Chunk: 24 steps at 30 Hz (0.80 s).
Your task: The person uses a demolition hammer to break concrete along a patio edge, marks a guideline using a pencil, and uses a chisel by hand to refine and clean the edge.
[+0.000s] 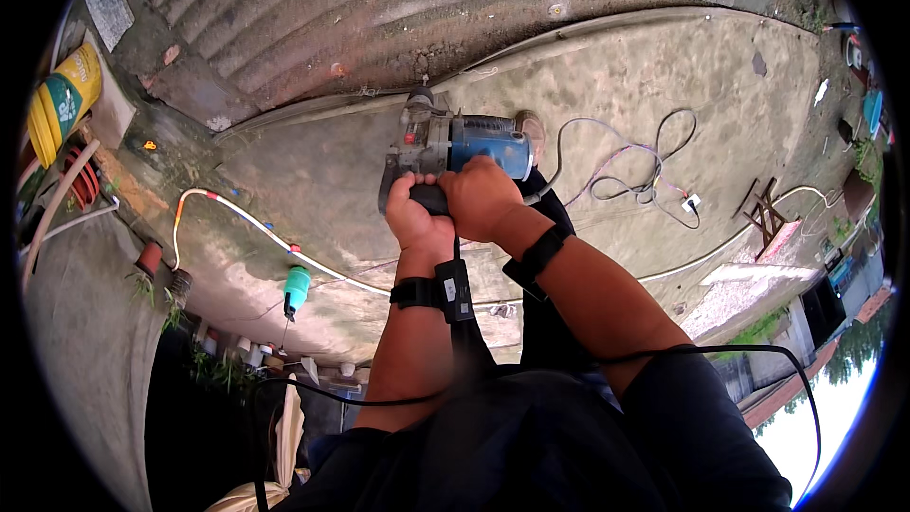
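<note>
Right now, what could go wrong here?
The looped cord lies on the ground near the shoe, so it might snag a step. The bare fingers have no gloves; if the rotary hammer jerked while running, it could wrench them. The white socket block sits on open concrete and could get stepped on.

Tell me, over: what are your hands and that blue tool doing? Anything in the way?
Left hand, right hand gripping power tool. Nose toward ridged surface, contact unclear. Cord loops lie off right.

An outdoor yard — stained concrete ground (739, 114), a long pale hose (251, 220), trees (858, 370), open sky (834, 422).
</note>
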Each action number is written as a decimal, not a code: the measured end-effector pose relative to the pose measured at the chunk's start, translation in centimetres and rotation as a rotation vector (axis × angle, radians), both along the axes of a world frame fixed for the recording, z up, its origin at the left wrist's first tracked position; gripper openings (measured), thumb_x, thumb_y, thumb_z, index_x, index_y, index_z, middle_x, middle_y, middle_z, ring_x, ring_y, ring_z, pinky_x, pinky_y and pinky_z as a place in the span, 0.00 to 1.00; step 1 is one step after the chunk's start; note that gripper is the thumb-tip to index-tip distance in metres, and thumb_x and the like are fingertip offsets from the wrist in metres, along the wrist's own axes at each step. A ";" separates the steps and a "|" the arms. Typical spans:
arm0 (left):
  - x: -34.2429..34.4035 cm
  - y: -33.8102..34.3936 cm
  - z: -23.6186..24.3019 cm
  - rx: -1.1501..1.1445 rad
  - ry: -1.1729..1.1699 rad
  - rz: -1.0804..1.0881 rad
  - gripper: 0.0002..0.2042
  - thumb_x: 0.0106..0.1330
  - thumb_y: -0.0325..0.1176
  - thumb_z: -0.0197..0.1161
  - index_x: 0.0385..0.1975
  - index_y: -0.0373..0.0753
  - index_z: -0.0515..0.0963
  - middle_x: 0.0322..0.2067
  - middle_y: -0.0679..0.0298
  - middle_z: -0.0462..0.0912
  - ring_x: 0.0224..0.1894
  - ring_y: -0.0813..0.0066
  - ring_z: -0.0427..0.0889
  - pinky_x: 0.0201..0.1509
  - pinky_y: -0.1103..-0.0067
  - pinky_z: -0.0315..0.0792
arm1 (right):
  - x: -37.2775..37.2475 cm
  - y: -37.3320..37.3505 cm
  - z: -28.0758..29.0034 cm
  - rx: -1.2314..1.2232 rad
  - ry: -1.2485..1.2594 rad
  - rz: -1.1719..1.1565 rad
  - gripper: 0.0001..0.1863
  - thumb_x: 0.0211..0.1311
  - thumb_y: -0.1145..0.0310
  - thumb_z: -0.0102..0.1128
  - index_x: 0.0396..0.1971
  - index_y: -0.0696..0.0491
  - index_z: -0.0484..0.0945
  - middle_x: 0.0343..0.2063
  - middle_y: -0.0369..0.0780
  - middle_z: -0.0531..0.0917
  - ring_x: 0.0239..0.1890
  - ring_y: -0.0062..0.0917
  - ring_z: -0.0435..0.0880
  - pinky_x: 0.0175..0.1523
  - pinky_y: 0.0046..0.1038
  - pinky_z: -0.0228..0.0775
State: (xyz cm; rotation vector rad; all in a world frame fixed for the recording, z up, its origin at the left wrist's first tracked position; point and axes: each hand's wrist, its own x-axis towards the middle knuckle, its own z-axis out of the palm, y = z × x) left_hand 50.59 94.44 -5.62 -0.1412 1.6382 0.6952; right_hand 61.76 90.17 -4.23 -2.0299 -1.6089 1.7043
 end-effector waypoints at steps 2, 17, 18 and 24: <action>0.0 0.1 0.0 -0.002 -0.007 0.000 0.04 0.61 0.29 0.57 0.26 0.40 0.70 0.25 0.66 0.73 0.31 0.70 0.73 0.43 0.73 0.72 | -0.1 -0.2 -0.1 -0.021 0.009 -0.010 0.12 0.49 0.67 0.59 0.35 0.52 0.80 0.32 0.43 0.85 0.40 0.34 0.82 0.52 0.31 0.67; -0.6 0.0 -1.8 -0.015 -0.018 0.020 0.05 0.60 0.29 0.58 0.25 0.40 0.70 0.25 0.66 0.73 0.30 0.71 0.74 0.42 0.73 0.73 | 0.8 0.9 -1.1 0.011 0.015 0.064 0.11 0.49 0.67 0.58 0.34 0.53 0.80 0.32 0.44 0.85 0.40 0.35 0.83 0.52 0.32 0.68; -0.5 0.1 -1.9 -0.013 -0.009 0.025 0.05 0.60 0.29 0.58 0.25 0.40 0.70 0.25 0.66 0.73 0.30 0.71 0.73 0.42 0.73 0.73 | 1.0 1.1 -1.4 0.005 0.015 0.081 0.11 0.49 0.67 0.58 0.34 0.52 0.80 0.33 0.44 0.85 0.41 0.35 0.83 0.52 0.32 0.68; 0.1 0.3 -2.5 -0.004 -0.013 0.045 0.04 0.60 0.29 0.58 0.26 0.40 0.70 0.25 0.66 0.73 0.30 0.71 0.74 0.42 0.73 0.73 | 0.5 0.7 -2.2 -0.026 0.000 0.032 0.11 0.50 0.67 0.58 0.35 0.53 0.80 0.31 0.44 0.84 0.40 0.37 0.82 0.49 0.34 0.70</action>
